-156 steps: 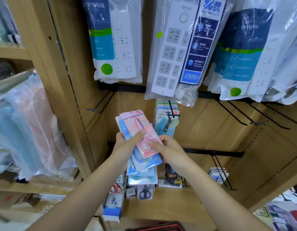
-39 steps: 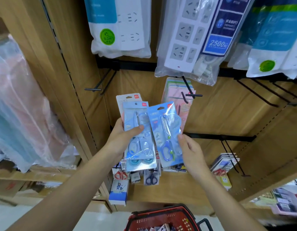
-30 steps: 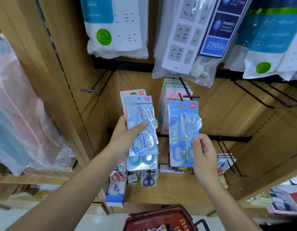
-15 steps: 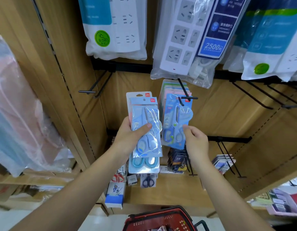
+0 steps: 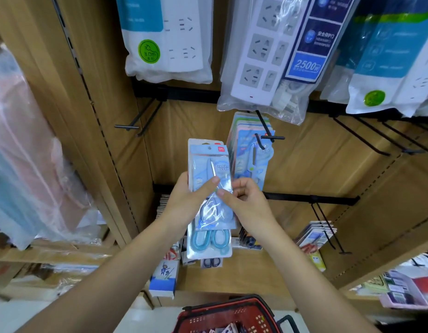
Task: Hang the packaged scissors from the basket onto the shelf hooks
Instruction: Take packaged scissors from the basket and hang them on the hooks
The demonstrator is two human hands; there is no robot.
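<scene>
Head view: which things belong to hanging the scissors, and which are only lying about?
Job: held scissor packs, hung scissor packs, shelf hook, red basket.
Lying about: power strips, blue-white box, plastic-wrapped goods.

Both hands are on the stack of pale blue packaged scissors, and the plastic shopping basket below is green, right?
Not quite. The head view shows the plastic shopping basket is red, not green. The rest holds: the left hand and the right hand are both on the stack of pale blue packaged scissors.

Bagged power strips (image 5: 169, 39) hang above; plastic-wrapped bundles (image 5: 28, 152) left; blue-white box (image 5: 163, 277) below.
</scene>
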